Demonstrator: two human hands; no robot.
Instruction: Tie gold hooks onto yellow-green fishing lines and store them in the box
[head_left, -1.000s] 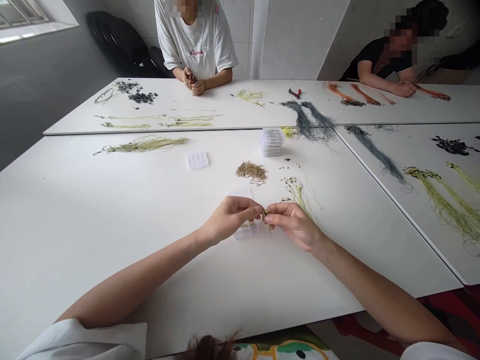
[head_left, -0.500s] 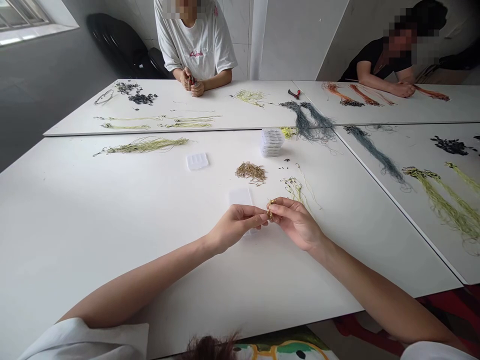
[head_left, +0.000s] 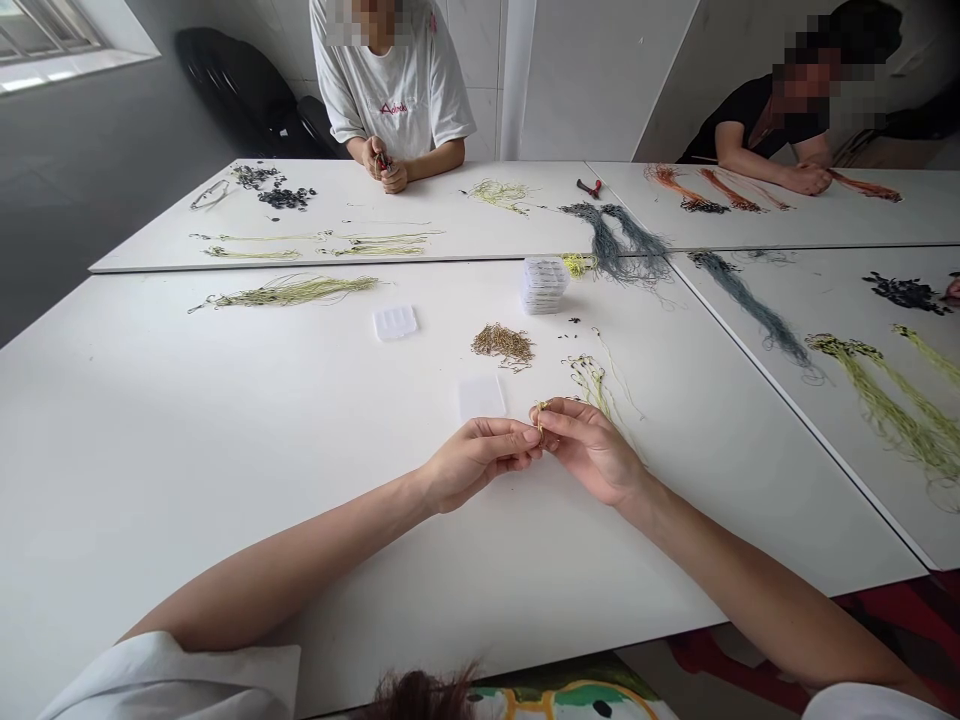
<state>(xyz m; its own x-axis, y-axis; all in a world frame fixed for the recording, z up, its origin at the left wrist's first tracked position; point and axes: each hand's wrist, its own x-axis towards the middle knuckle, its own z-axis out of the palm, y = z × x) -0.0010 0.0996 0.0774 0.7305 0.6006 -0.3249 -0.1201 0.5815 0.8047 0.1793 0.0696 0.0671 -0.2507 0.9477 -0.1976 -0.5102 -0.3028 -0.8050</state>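
Observation:
My left hand (head_left: 487, 455) and my right hand (head_left: 589, 445) meet fingertip to fingertip above the white table. Both pinch a small gold fish hook with yellow line (head_left: 541, 425), which stands roughly upright between them; fingers cover most of it. Just beyond my left hand lies a clear plastic box (head_left: 481, 397), its near part hidden by that hand. A heap of loose gold fish hooks (head_left: 502, 344) is farther forward. Past my right hand are several hooks tied to yellow lines (head_left: 589, 378), beside a few tiny black pieces (head_left: 574, 321).
A small clear case (head_left: 395, 322) lies left of a stack of clear cases (head_left: 545, 285). Yellow line bundles (head_left: 292, 291) and grey line bundles (head_left: 611, 240) rest farther out. Two people sit across the table; one grips red-handled pliers (head_left: 383, 163). Another pair of pliers (head_left: 589, 188) lies there.
My left hand has risen slightly and turned, its fingers now more curled at the hook. My right hand has barely moved. Part of another person's hand shows at the far right edge.

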